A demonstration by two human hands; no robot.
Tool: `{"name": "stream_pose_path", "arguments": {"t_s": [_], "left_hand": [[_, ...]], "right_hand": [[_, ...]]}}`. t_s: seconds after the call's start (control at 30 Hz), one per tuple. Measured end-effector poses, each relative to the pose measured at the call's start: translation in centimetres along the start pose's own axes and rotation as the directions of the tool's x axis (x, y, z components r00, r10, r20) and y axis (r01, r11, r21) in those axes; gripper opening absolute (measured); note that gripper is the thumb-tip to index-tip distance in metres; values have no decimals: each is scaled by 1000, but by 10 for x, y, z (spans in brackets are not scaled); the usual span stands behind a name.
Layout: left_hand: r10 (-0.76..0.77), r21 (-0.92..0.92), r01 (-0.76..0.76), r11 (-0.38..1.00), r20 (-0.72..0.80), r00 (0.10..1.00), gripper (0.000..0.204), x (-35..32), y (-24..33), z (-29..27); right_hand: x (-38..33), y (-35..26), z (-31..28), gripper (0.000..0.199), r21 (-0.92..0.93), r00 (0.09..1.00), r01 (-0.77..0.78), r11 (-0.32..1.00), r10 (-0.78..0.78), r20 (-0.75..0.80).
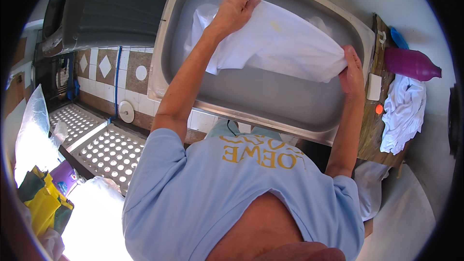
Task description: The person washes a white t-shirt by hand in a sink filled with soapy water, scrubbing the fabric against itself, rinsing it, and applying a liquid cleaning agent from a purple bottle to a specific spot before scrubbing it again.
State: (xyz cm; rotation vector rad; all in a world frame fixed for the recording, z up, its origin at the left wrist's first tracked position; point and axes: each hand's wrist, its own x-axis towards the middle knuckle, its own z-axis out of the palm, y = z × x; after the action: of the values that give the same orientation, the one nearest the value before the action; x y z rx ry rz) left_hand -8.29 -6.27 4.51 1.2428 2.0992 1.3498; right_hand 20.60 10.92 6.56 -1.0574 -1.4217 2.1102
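white cloth between left hand and right hand, edges in both grips

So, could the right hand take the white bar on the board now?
Probably yes: the white bar lies close, past the sink rim, but the right hand may first need to release the cloth.

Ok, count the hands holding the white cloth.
2: the left hand at the upper edge of the white cloth, the right hand at its right end, both over the metal basin.
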Motion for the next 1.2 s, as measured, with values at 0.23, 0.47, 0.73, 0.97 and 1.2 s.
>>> {"name": "stream_pose_path", "arguments": {"t_s": [0.23,0.47,0.73,0.97,1.2], "left_hand": [[-120,-155,153,976,205,971,29,7,9,-1],[-190,-296,357,886,470,862,25,19,-13,2],[-259,-371,430,823,429,865,28,10,-7,1],[-229,-367,410,835,445,866,31,11,-12,4],[-88,-432,265,862,388,917,24,-1,-9,-2]], "right_hand": [[52,-15,5,27,-841,817,398,367,-559,142],[79,11,80,23,-759,698,641,112,-496,517],[74,11,100,20,-507,879,477,718,-388,277],[70,25,91,13,-615,822,556,559,-480,308],[55,25,102,8,-453,826,555,698,-524,206]]}}
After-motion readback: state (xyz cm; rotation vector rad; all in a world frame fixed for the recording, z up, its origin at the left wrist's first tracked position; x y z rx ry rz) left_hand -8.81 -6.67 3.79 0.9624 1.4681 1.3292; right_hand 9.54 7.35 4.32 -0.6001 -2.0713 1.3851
